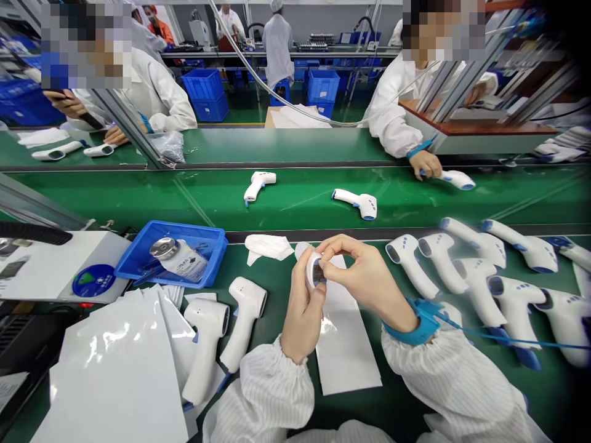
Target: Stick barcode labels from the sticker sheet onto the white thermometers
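Note:
My left hand (301,311) is wrapped round a white infrared thermometer (314,271), held upright with its small display toward me. My right hand (360,277) pinches at the display with thumb and fingertips; a blue wrist strap (418,320) with a cord sits on that wrist. Beneath my hands a white plastic bag (344,332) lies flat on the green bench. Two more white thermometers (242,320) lie to the left of my hands, beside a stack of glossy white bags (115,369).
A blue tray (207,243) holds a metal-capped bottle (178,258). Several thermometers (484,271) lie at the right. Two more (355,202) rest on the green conveyor. White wipes (268,246) sit ahead. Co-workers in white coats work across the belt; one hand (427,165) holds a thermometer.

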Demonstrator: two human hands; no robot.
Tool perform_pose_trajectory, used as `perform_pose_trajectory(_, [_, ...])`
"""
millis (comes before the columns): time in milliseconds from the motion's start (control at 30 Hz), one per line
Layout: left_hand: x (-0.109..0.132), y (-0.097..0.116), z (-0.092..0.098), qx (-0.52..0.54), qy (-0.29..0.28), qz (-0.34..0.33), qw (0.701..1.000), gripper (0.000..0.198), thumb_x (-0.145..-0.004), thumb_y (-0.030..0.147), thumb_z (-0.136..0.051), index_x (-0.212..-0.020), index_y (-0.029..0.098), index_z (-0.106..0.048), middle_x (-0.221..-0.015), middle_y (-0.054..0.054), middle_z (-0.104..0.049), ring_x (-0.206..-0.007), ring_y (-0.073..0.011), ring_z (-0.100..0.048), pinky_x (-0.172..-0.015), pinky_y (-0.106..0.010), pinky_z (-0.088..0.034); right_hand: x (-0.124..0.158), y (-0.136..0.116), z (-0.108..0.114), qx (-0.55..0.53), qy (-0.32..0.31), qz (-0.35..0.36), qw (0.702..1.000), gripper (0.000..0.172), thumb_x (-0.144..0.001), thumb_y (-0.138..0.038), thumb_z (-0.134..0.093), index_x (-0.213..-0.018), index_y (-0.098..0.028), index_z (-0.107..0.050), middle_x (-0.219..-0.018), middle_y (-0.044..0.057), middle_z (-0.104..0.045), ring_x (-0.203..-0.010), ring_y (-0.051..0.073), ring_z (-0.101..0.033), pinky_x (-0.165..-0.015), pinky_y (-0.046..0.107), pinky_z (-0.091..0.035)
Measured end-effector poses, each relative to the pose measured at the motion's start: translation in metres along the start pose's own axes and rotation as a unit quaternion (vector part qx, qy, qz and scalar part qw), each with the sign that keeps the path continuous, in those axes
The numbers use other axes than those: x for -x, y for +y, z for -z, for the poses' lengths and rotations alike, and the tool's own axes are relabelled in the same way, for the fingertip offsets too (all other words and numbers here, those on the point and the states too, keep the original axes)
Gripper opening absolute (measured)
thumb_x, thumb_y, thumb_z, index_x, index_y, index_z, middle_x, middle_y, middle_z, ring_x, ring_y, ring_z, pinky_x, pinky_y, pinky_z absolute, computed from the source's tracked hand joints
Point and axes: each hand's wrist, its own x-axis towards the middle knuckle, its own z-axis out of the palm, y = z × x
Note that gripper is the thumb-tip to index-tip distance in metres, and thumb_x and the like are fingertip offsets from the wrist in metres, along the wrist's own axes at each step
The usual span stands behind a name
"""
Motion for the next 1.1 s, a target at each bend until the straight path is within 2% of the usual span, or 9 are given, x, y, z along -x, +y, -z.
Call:
perform_pose_trajectory(100, [-0.001,0.001,0.001,0.020,0.005,0.009,1.000,0.044,-0.094,0.033,-0.045,-0.138,0.031,-0.040,-0.138,-0.008,-0.048,-0.095,-0.0201,-0.060,-0.068,-0.030,-0.054,0.006,-0.004,-0.001,0.027,-0.006,0.035,0.999,0.012,-0.075,-0.013,-0.064,-0.069,-0.023,-0.059,-0.091,0.001,-0.070,-0.089,0.019,-0.065,-0.084,0.035,-0.049])
perform_pose_trajectory(167, [-0.001,0.002,0.002,0.031,0.019,0.008,0.999,0.036,-0.096,0.037,-0.043,-0.131,0.030,-0.043,-0.127,-0.007,-0.051,-0.087,-0.0173,-0.058,-0.059,-0.026,-0.052,0.011,-0.006,-0.003,0.047,-0.007,0.055,0.997,0.013,-0.077,-0.012,-0.063,-0.071,-0.023,-0.059,-0.092,0.001,-0.069,-0.091,0.019,-0.065,-0.084,0.035,-0.049])
perform_pose_trajectory(367, [-0.001,0.003,0.002,0.035,0.050,-0.010,0.998,0.031,-0.097,0.041,-0.043,-0.127,0.032,-0.044,-0.129,-0.006,-0.049,-0.109,-0.0206,-0.054,-0.076,-0.031,-0.056,0.018,0.001,-0.002,-0.011,-0.013,0.006,1.000,0.005,-0.089,-0.028,-0.060,-0.088,-0.023,-0.062,-0.093,0.002,-0.068,-0.088,0.018,-0.064,-0.081,0.034,-0.051])
perform_pose_trajectory(567, [-0.002,0.001,0.002,0.037,0.049,-0.003,0.998,0.032,-0.097,0.040,-0.044,-0.128,0.033,-0.045,-0.132,-0.006,-0.047,-0.115,-0.0214,-0.052,-0.086,-0.034,-0.052,0.019,0.010,0.002,0.001,-0.007,0.035,0.999,0.009,-0.085,-0.026,-0.068,-0.078,-0.023,-0.064,-0.091,0.002,-0.064,-0.091,0.018,-0.061,-0.080,0.032,-0.050])
perform_pose_trajectory(700, [-0.002,0.002,0.002,0.013,0.065,0.005,0.998,0.032,-0.097,0.039,-0.045,-0.128,0.033,-0.047,-0.128,-0.005,-0.050,-0.107,-0.0190,-0.053,-0.077,-0.029,-0.051,0.023,0.001,0.001,-0.007,-0.040,0.012,0.999,0.013,-0.087,-0.026,-0.063,-0.076,-0.023,-0.060,-0.083,0.000,-0.065,-0.081,0.016,-0.063,-0.075,0.031,-0.051])
perform_pose_trajectory(800, [-0.003,0.002,0.003,0.003,0.068,0.007,0.998,0.032,-0.097,0.038,-0.046,-0.128,0.033,-0.047,-0.123,-0.004,-0.053,-0.100,-0.0173,-0.055,-0.074,-0.027,-0.050,0.025,-0.004,0.000,-0.003,-0.077,-0.045,0.996,0.009,-0.088,-0.029,-0.062,-0.086,-0.024,-0.056,-0.080,-0.001,-0.069,-0.076,0.016,-0.067,-0.069,0.031,-0.051])
perform_pose_trajectory(867, [-0.004,0.003,0.003,0.003,0.058,0.015,0.998,0.032,-0.097,0.039,-0.045,-0.129,0.032,-0.046,-0.114,-0.004,-0.056,-0.090,-0.0154,-0.056,-0.070,-0.026,-0.048,0.025,-0.003,0.001,-0.006,-0.100,-0.070,0.992,0.015,-0.087,-0.028,-0.063,-0.096,-0.025,-0.051,-0.079,-0.002,-0.070,-0.075,0.017,-0.068,-0.069,0.031,-0.051])
perform_pose_trajectory(1033, [-0.007,0.007,0.006,0.070,0.035,0.076,0.994,0.033,-0.096,0.042,-0.045,-0.127,0.031,-0.044,-0.102,-0.002,-0.055,-0.075,-0.0125,-0.053,-0.062,-0.024,-0.046,0.020,0.005,0.007,-0.171,-0.183,-0.158,0.955,0.022,-0.085,-0.030,-0.061,-0.098,-0.025,-0.044,-0.065,-0.005,-0.066,-0.060,0.016,-0.066,-0.063,0.033,-0.054])
perform_pose_trajectory(1100, [-0.008,0.010,0.007,0.112,0.009,0.115,0.987,0.037,-0.095,0.039,-0.048,-0.130,0.033,-0.039,-0.096,-0.001,-0.052,-0.070,-0.0117,-0.051,-0.059,-0.024,-0.046,0.017,0.009,0.007,-0.155,-0.156,-0.150,0.964,0.022,-0.086,-0.034,-0.061,-0.097,-0.024,-0.045,-0.069,-0.003,-0.066,-0.064,0.017,-0.067,-0.065,0.035,-0.054])
